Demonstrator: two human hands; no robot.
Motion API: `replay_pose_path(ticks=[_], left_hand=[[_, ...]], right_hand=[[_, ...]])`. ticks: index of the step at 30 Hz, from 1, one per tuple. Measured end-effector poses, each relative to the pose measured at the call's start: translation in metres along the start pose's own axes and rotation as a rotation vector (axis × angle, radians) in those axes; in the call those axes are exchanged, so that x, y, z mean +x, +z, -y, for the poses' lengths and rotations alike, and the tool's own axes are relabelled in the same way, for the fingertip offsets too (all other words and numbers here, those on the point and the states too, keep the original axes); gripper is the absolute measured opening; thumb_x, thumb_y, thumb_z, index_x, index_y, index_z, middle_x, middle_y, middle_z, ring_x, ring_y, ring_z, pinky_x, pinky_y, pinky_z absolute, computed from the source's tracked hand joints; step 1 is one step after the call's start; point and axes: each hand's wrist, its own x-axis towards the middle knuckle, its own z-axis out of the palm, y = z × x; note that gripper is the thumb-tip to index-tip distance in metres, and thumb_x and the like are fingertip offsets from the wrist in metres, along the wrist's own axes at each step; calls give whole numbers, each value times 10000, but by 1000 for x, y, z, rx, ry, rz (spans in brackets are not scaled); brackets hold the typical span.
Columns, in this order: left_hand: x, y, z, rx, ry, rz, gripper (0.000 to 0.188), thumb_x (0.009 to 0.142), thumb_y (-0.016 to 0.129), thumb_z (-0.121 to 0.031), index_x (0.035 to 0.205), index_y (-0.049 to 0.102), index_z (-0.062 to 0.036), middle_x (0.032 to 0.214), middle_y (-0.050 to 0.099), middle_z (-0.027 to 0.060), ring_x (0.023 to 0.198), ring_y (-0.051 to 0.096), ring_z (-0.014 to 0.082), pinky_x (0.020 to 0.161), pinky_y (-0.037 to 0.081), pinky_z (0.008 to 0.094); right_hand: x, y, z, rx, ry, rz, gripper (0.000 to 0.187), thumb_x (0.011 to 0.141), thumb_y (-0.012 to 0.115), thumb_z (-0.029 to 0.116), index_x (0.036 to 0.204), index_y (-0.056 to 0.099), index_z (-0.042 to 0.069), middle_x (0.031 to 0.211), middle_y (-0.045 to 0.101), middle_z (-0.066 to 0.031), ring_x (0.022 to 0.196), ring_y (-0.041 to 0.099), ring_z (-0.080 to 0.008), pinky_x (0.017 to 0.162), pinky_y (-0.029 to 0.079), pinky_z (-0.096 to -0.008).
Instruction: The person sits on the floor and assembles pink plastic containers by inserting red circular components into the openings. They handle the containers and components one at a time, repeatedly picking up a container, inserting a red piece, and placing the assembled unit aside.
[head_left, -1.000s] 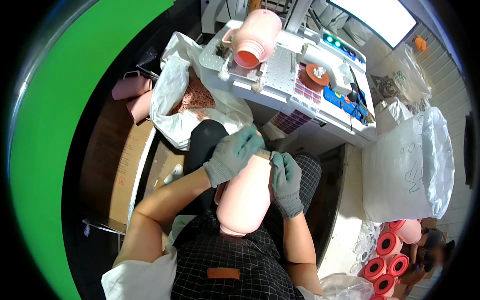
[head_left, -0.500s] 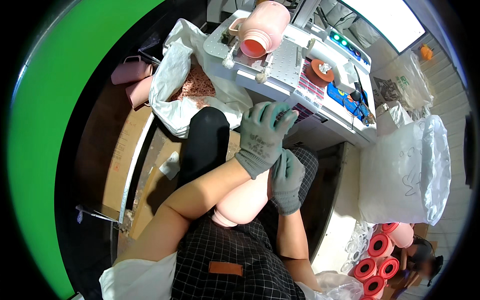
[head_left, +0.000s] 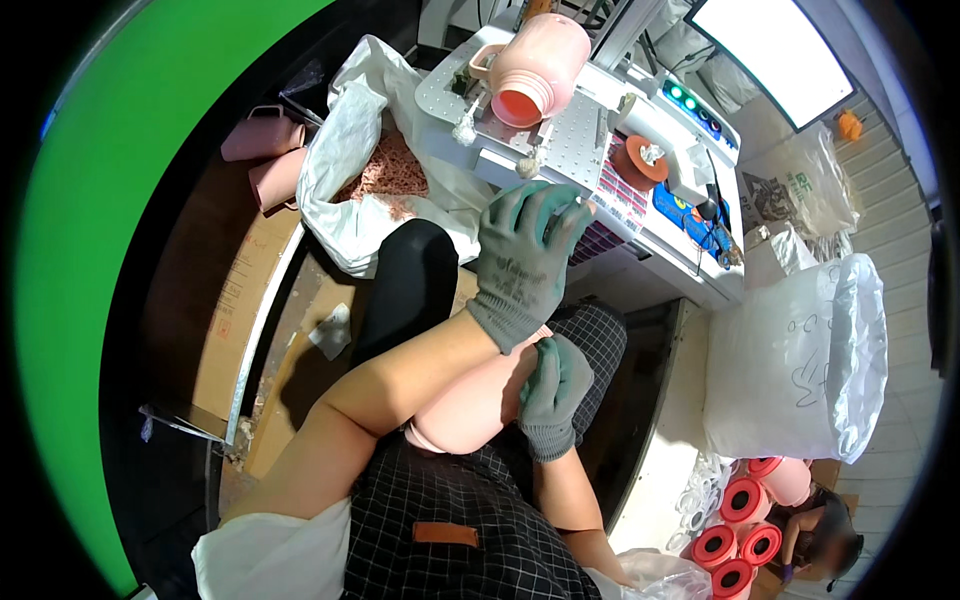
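One pale-pink cylindrical bottle (head_left: 470, 405) lies left of the grey-green-gloved right hand (head_left: 553, 390), which clamps its side; beyond, the grey-green-gloved left hand (head_left: 525, 245) has bent fingers, grip indeterminable.

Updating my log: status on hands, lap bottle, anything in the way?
Left hand out past the pink bottle. Right hand against its side. Left forearm hiding part of bottle.

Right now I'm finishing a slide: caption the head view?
Gloved right hand on a pink bottle, gloved left hand extended past it.

Pink bottle (head_left: 478, 398) partly invisible behind left forearm (head_left: 410, 376)
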Motion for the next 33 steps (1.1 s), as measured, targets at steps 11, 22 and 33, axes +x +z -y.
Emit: replay_pose_path(ticks=[11, 22, 33], left_hand=[[-10, -25, -22, -86, 27, 25, 521, 917, 655, -198, 1429, 573, -250, 1366, 561, 67, 1297, 482, 324, 1069, 407, 520], [-61, -44, 0, -145, 58, 91, 475, 855, 714, -182, 1318, 612, -143, 1323, 578, 137, 1243, 521, 386, 1080, 402, 572], [-173, -108, 77, -221, -361, 478, 326, 912, 601, -26, 1235, 623, -1, 1234, 619, 191, 1177, 583, 389, 1016, 459, 486]], right_hand=[[-14, 0, -5, -1, 254, 47, 273, 996, 513, 198, 916, 627, -36, 723, 564, -156, 651, 567, -356, 598, 442, -427], [-25, 2, -19, 3, 322, 125, 271, 986, 521, 182, 1026, 660, -47, 864, 671, -176, 754, 650, -347, 671, 515, -414], [-19, -23, -43, 248, 742, -77, 394, 1098, 529, 193, 762, 573, -7, 670, 514, -4, 601, 437, -116, 550, 362, -329]])
